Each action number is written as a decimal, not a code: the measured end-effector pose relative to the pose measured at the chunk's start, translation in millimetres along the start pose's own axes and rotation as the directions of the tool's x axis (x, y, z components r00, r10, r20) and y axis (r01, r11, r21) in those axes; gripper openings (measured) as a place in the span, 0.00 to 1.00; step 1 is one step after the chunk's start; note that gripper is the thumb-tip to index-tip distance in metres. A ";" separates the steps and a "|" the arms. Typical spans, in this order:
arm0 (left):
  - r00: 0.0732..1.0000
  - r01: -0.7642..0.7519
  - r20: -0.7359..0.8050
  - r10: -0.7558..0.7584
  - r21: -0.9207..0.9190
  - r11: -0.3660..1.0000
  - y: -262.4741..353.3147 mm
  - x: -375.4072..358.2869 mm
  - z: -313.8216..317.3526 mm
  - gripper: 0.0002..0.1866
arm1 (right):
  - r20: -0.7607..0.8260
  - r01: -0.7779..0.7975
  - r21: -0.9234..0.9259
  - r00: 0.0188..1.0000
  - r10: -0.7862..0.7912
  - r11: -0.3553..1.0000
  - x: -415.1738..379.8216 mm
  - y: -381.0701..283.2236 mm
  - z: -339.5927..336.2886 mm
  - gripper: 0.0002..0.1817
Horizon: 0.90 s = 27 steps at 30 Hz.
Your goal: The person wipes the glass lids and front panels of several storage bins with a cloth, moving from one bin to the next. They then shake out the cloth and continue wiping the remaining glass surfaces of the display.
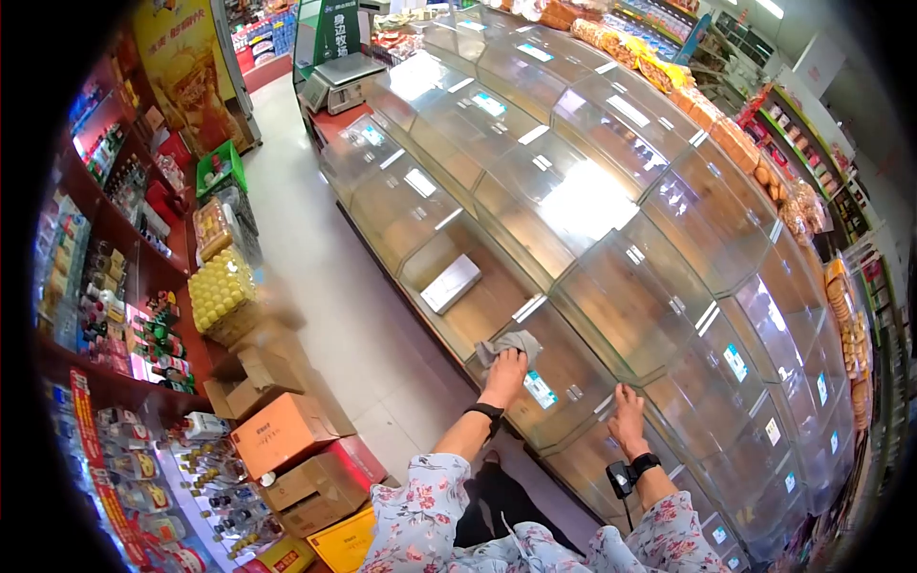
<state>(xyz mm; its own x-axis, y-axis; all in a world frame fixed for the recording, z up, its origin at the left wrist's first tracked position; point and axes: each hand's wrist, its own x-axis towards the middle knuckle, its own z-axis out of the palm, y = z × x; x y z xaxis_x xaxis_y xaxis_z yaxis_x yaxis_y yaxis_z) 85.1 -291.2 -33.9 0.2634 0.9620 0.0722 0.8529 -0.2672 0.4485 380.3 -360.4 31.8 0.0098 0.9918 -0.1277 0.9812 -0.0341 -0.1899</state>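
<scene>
My left hand (pixel 503 376) is closed on a grey cloth (pixel 510 346), which is pressed on the front edge of a clear-lidded bin. Farther right, my right hand (pixel 628 416) has its fingers bent at the edge of a clear lid (pixel 602 401); whether they grip it is hard to tell. A blue and white label (pixel 540 390) is on the lid between my hands. Just beyond the cloth, a white box (pixel 450 284) lies inside an open bin (pixel 478 250).
Rows of clear-lidded bins (pixel 535 181) extend ahead and right. A scale (pixel 346 82) stands at their far left end. Cardboard boxes (pixel 310 492), a stack of yellow egg trays (pixel 222 291) and a green crate (pixel 220 168) line the left shelves. Packaged bread (pixel 726 134) borders the far side.
</scene>
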 end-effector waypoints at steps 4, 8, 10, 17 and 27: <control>0.984 0.108 0.163 -0.066 -0.264 0.958 -32.3 -31.5 -21.5 0.15 | -0.035 -0.010 0.006 0.999 0.010 1.000 -2.0 3.8 10.2 0.43; 0.905 0.401 0.337 -0.259 -0.475 0.783 -81.4 -52.1 -67.3 0.18 | -0.022 -0.060 0.019 0.998 0.060 0.998 -0.3 -0.3 9.4 0.43; 0.831 0.555 0.409 -0.376 -0.650 0.519 -142.5 -53.6 -53.2 0.17 | -0.005 -0.091 0.001 0.996 0.091 0.996 -2.0 -1.9 8.2 0.43; 0.736 0.583 0.383 -0.558 -0.779 0.233 -236.0 9.0 -156.0 0.19 | -0.015 -0.118 0.007 0.993 0.118 0.993 5.0 -6.6 11.1 0.45; 0.876 0.393 -0.138 -0.463 -0.353 0.849 -304.3 140.0 -183.4 0.15 | 0.062 -0.354 0.077 0.935 0.350 0.932 6.8 -28.4 26.9 0.49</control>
<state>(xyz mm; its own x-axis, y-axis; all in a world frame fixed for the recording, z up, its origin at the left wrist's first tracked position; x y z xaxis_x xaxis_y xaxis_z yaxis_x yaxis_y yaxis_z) -220.2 -64.8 3.1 -0.2264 0.9738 -0.0210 0.6684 0.1710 0.7239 347.4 -356.0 10.2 0.3403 0.9074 -0.2464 0.8962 -0.3924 -0.2071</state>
